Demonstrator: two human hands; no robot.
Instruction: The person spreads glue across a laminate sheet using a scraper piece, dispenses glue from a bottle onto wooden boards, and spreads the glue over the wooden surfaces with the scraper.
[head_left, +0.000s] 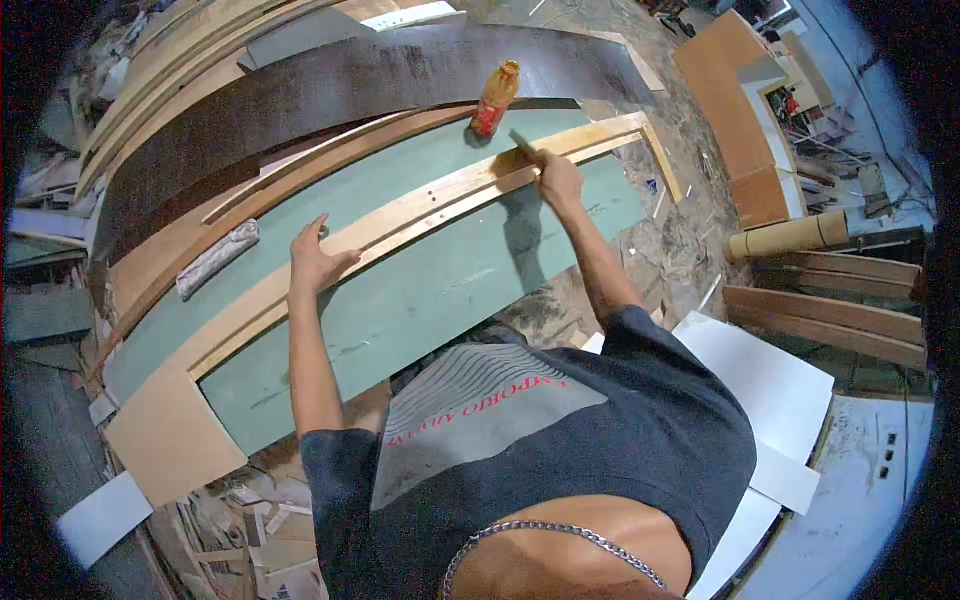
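Note:
A long pale wooden frame (430,198) lies across a green board (420,290). My left hand (318,258) rests at the frame's left half, thumb and fingers spread around its upper rail. Farther right, my right hand (560,180) is closed over the same rail. A thin, flat greyish strip (521,142) sticks out of its fingers; I cannot tell its exact kind. Just beyond that hand stands an open plastic bottle (494,100) with a red label and yellow-brown stuff inside. A whitish patterned roll (218,258) lies left of my left hand.
A dark curved panel (380,85) and long boards (180,95) lie behind the green board. A light square board (175,435) sits at the frame's left end. On the right are an orange-brown cabinet (725,100), a tan roll (790,236) and planks (825,320). Scraps litter the floor.

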